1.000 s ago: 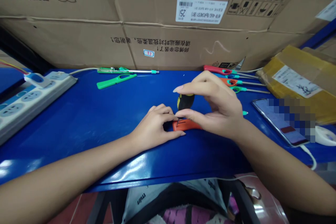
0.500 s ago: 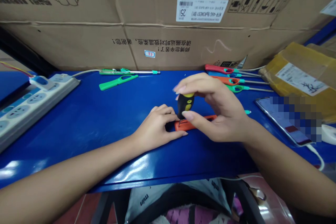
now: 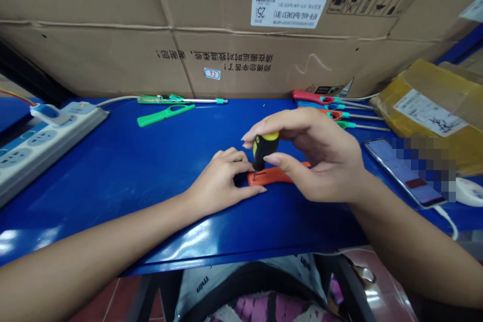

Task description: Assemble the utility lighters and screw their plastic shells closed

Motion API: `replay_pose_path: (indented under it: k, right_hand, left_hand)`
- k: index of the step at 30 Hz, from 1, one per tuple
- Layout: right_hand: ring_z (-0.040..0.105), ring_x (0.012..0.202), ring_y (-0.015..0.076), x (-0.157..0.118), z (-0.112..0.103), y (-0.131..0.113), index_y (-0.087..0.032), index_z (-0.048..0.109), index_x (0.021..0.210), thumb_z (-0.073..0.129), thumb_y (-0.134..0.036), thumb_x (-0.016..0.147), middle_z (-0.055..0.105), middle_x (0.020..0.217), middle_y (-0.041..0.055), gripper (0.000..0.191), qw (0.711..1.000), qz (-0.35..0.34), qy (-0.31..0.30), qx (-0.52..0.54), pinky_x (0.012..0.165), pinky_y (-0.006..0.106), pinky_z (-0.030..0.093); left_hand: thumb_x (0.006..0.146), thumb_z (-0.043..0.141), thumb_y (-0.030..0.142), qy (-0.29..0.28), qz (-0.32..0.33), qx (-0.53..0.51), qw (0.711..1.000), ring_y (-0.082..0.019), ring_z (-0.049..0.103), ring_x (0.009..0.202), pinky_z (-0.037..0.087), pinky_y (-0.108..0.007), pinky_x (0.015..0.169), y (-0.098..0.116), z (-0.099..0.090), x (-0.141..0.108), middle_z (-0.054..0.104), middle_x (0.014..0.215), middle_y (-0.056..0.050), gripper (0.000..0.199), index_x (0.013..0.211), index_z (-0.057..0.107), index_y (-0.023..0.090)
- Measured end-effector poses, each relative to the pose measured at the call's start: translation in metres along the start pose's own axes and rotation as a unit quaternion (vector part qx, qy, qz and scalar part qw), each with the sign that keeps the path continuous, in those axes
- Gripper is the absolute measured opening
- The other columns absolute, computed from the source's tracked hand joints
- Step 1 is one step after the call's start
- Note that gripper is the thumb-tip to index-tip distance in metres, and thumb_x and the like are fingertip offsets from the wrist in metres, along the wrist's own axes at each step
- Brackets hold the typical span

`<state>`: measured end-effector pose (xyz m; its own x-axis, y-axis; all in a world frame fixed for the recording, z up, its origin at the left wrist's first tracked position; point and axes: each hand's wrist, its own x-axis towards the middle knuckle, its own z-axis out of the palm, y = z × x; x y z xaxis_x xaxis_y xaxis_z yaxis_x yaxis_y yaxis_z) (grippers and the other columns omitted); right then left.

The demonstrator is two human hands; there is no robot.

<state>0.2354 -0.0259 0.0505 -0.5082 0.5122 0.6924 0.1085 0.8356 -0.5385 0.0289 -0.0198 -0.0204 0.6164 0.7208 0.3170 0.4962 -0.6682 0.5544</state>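
Note:
My right hand point(image 3: 320, 161) grips a stubby screwdriver point(image 3: 264, 151) with a black and yellow handle, its thumb on one side and fingertips over the top. The screwdriver stands nearly upright, its tip on the left end of an orange lighter point(image 3: 277, 176) lying on the blue tabletop. My left hand point(image 3: 222, 181) is closed about that same end, thumb on the near side and fingers on the far side. Part of the lighter is hidden behind my right hand.
At the back right lie several long-stemmed lighters point(image 3: 320, 96). A green casing half point(image 3: 166, 115) and an opened green lighter point(image 3: 158, 99) are at the back left. A power strip point(image 3: 53, 141) stands left; a phone point(image 3: 403, 173) and a yellow-taped parcel point(image 3: 426, 110) are right. Cardboard point(image 3: 124, 65) walls the back.
The screwdriver handle has turned, so its yellow marks show differently, and my right fingers have shifted around it. My left hand keeps its place on the lighter. The whole view has moved slightly.

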Motion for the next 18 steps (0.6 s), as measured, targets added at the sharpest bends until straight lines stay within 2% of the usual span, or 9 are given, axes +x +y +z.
replay_pose_path:
  k: [3, 6, 10, 12, 15, 18]
  right_hand:
    - [0.069, 0.105, 0.0231, 0.0001, 0.002, 0.0019, -0.028, 0.063, 0.125, 0.072, -0.025, 0.092, 0.071, 0.117, 0.0043, 0.034, 0.997, -0.027, 0.024, -0.068, 0.093, 0.046, 0.062]
    - [0.066, 0.11, 0.026, 0.0023, -0.0009, 0.001, -0.029, 0.064, 0.125, 0.069, -0.03, 0.095, 0.071, 0.116, 0.0049, 0.03, 0.992, -0.035, 0.012, -0.123, 0.098, 0.051, 0.06]
    - [0.065, 0.118, 0.0237, 0.0033, -0.0061, -0.003, -0.026, 0.061, 0.133, 0.053, -0.026, 0.103, 0.07, 0.124, 0.0061, 0.031, 0.994, -0.021, -0.038, -0.102, 0.104, 0.048, 0.056]
    - [0.067, 0.113, 0.0229, 0.0022, -0.005, -0.0027, -0.025, 0.062, 0.131, 0.057, -0.028, 0.102, 0.071, 0.119, 0.0058, 0.029, 0.995, -0.022, -0.025, -0.096, 0.101, 0.047, 0.058]
    - [0.067, 0.108, 0.0241, 0.0013, -0.0013, -0.001, -0.026, 0.066, 0.122, 0.068, -0.033, 0.096, 0.073, 0.113, 0.006, 0.027, 0.991, -0.029, 0.025, -0.126, 0.097, 0.047, 0.059]
    - [0.065, 0.115, 0.0245, 0.002, -0.0015, -0.0016, -0.025, 0.066, 0.123, 0.063, -0.032, 0.099, 0.072, 0.117, 0.0065, 0.025, 0.991, -0.038, 0.011, -0.125, 0.102, 0.047, 0.057]
  left_hand:
    - [0.087, 0.077, 0.044, 0.001, -0.012, -0.006, 1.0, -0.023, 0.061, 0.09, 0.045, -0.038, 0.08, 0.0002, 0.0008, 0.0003, 0.068, 0.091, -0.003, 0.025, 0.094, 0.074, 0.021]
    - [0.087, 0.077, 0.044, 0.0, -0.014, -0.002, 1.0, -0.023, 0.061, 0.087, 0.044, -0.036, 0.076, 0.0003, 0.0008, 0.0002, 0.068, 0.089, -0.003, 0.025, 0.093, 0.074, 0.02]
    - [0.088, 0.076, 0.045, 0.0, -0.005, 0.007, 1.0, -0.025, 0.061, 0.093, 0.045, -0.039, 0.082, 0.0, -0.0001, -0.0004, 0.069, 0.092, -0.004, 0.025, 0.097, 0.076, 0.022]
    - [0.087, 0.076, 0.043, -0.004, -0.012, 0.002, 1.0, -0.025, 0.061, 0.094, 0.046, -0.04, 0.084, 0.0006, -0.0006, -0.0002, 0.069, 0.092, -0.004, 0.024, 0.096, 0.075, 0.021]
    - [0.087, 0.076, 0.04, -0.013, -0.028, -0.01, 0.999, -0.024, 0.061, 0.09, 0.046, -0.037, 0.078, 0.0022, -0.0012, 0.0004, 0.067, 0.09, -0.003, 0.021, 0.093, 0.073, 0.02]
    - [0.088, 0.076, 0.04, -0.009, -0.024, -0.003, 1.0, -0.024, 0.061, 0.09, 0.046, -0.036, 0.076, 0.0026, -0.0012, 0.0003, 0.067, 0.088, -0.003, 0.021, 0.094, 0.073, 0.02]
